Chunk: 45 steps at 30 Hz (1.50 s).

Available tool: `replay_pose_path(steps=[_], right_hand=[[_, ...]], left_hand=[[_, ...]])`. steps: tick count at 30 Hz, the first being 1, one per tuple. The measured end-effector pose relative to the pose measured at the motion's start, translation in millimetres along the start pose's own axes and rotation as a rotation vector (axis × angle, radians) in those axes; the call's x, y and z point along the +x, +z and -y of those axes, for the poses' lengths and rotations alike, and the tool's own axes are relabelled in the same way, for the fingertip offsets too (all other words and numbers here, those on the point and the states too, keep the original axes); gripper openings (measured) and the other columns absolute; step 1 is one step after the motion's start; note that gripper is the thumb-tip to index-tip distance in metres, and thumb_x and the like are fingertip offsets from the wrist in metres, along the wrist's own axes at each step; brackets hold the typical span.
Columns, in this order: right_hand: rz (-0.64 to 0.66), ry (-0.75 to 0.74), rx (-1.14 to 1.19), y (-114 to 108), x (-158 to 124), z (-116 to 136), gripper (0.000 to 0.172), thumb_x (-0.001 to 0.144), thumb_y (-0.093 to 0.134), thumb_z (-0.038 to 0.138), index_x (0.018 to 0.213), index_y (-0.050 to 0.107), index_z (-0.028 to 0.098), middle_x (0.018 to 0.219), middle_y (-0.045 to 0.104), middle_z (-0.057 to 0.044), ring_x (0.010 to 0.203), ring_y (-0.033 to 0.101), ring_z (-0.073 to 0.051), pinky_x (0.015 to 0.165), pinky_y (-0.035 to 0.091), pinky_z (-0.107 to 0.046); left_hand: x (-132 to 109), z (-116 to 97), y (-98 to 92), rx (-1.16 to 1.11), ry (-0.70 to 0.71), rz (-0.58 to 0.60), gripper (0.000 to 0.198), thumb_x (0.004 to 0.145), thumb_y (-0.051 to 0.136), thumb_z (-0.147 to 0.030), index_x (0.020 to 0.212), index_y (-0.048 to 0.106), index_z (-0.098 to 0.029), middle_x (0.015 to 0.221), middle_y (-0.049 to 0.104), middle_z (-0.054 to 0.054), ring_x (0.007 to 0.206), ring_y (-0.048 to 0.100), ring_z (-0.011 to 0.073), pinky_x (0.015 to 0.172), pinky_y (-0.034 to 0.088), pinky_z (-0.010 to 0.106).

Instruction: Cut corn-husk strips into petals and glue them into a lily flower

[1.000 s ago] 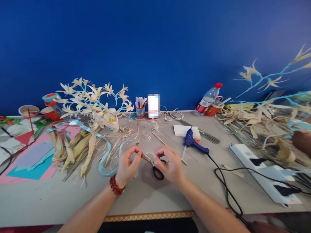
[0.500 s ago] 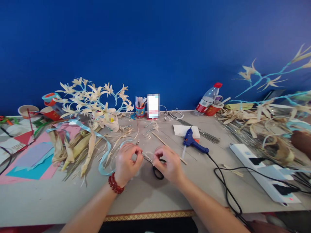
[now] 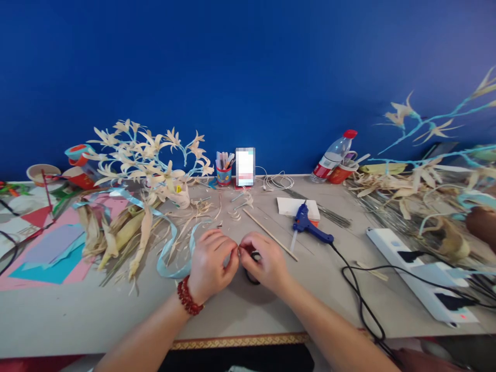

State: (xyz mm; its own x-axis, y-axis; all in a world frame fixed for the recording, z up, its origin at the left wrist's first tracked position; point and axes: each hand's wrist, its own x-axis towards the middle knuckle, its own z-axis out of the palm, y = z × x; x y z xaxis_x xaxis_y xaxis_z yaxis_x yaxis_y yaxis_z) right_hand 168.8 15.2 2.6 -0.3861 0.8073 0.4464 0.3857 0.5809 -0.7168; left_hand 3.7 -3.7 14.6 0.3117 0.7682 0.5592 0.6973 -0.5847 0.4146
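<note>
While a cup [image 3: 223,178] holds pens [image 3: 225,160], left hand [image 3: 213,262] and right hand [image 3: 268,262] pinch, anything gripped indiscernible; scissors [image 3: 251,280] lie mostly hidden.

Soft, moderately bright light fell fairly evenly over the bench [image 3: 77,320], leaving a diffuse shadow between the fingers [image 3: 229,246] and the front edge. The wall [image 3: 248,77] paled to violet above the back right corner. The phone screen [image 3: 245,164] glowed, pixelated. Fine detail at the fingertips blurred; the wide lens stretched both ends.
</note>
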Motion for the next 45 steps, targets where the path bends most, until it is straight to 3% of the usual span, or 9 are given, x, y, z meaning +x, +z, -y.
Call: replay_pose_path(steps=[7, 16, 20, 23, 27, 33, 39, 45], right_hand=[[0.008, 0.033, -0.032, -2, 0, -3, 0.008, 0.084, 0.056, 0.017, 0.076, 0.055, 0.021, 0.069, 0.058, 0.001, 0.064, 0.055, -0.014, 0.06, 0.042, -0.023], [-0.125, 0.09, -0.104, -12, 3, -15, 0.008, 0.083, 0.054, 0.015, 0.077, 0.056, 0.02, 0.072, 0.061, -0.001, 0.066, 0.058, -0.015, 0.063, 0.044, -0.025], [-0.02, 0.052, -0.001, -9, 3, -4, 0.005, 0.086, 0.054, 0.022, 0.089, 0.058, 0.02, 0.081, 0.063, -0.003, 0.072, 0.06, -0.016, 0.066, 0.047, -0.025], [0.023, 0.042, 0.012, 0, 2, 3, 0.004, 0.087, 0.055, 0.023, 0.086, 0.058, 0.02, 0.077, 0.062, -0.002, 0.07, 0.059, -0.015, 0.065, 0.046, -0.025], [-0.014, 0.051, 0.008, 3, 1, 0, 0.009, 0.086, 0.053, 0.019, 0.078, 0.056, 0.021, 0.071, 0.059, 0.0, 0.065, 0.057, -0.014, 0.061, 0.044, -0.023], [-0.176, 0.108, -0.079, -15, 4, -11, 0.008, 0.083, 0.052, 0.017, 0.077, 0.057, 0.02, 0.072, 0.06, -0.001, 0.066, 0.058, -0.015, 0.064, 0.045, -0.025], [0.016, 0.087, 0.04, -5, 3, 2, 0.003, 0.085, 0.056, 0.022, 0.086, 0.059, 0.02, 0.078, 0.063, -0.001, 0.07, 0.06, -0.014, 0.064, 0.046, -0.023], [0.002, 0.088, 0.046, 0, 2, 3, 0.008, 0.085, 0.054, 0.017, 0.079, 0.057, 0.02, 0.072, 0.059, 0.0, 0.065, 0.057, -0.013, 0.061, 0.044, -0.022]], left_hand=[[-2, 1, 2.9, 0.062, 0.003, -0.018, 0.015, 0.083, 0.051, -0.013, 0.07, 0.055, -0.02, 0.066, 0.06, 0.001, 0.067, 0.055, 0.0164, 0.09, 0.045, 0.039], [-3, 6, 0.8, 0.094, -0.008, -0.113, 0.014, 0.082, 0.051, -0.012, 0.071, 0.055, -0.02, 0.064, 0.062, 0.001, 0.066, 0.057, 0.0172, 0.087, 0.046, 0.04], [-2, 5, 0.0, 0.078, -0.002, -0.098, 0.013, 0.081, 0.053, -0.012, 0.071, 0.055, -0.02, 0.065, 0.062, 0.0, 0.066, 0.057, 0.017, 0.088, 0.046, 0.04], [-1, 3, 1.0, 0.061, 0.014, -0.081, 0.014, 0.081, 0.054, -0.011, 0.071, 0.056, -0.02, 0.065, 0.062, 0.0, 0.066, 0.056, 0.0165, 0.088, 0.046, 0.039], [-1, 2, 1.5, 0.056, 0.027, -0.077, 0.013, 0.081, 0.054, -0.011, 0.071, 0.056, -0.02, 0.065, 0.062, 0.0, 0.066, 0.057, 0.0163, 0.089, 0.046, 0.04], [0, 5, -1.7, 0.081, 0.019, -0.155, 0.014, 0.08, 0.054, -0.01, 0.071, 0.055, -0.02, 0.064, 0.062, 0.001, 0.065, 0.057, 0.017, 0.088, 0.046, 0.041], [0, 1, -0.3, 0.054, 0.032, -0.121, 0.013, 0.08, 0.055, -0.011, 0.072, 0.056, -0.021, 0.067, 0.065, 0.0, 0.066, 0.059, 0.0167, 0.088, 0.047, 0.04], [0, 1, 1.0, 0.063, 0.036, -0.123, 0.014, 0.08, 0.054, -0.011, 0.072, 0.056, -0.022, 0.067, 0.065, 0.0, 0.066, 0.06, 0.0168, 0.089, 0.047, 0.04]])
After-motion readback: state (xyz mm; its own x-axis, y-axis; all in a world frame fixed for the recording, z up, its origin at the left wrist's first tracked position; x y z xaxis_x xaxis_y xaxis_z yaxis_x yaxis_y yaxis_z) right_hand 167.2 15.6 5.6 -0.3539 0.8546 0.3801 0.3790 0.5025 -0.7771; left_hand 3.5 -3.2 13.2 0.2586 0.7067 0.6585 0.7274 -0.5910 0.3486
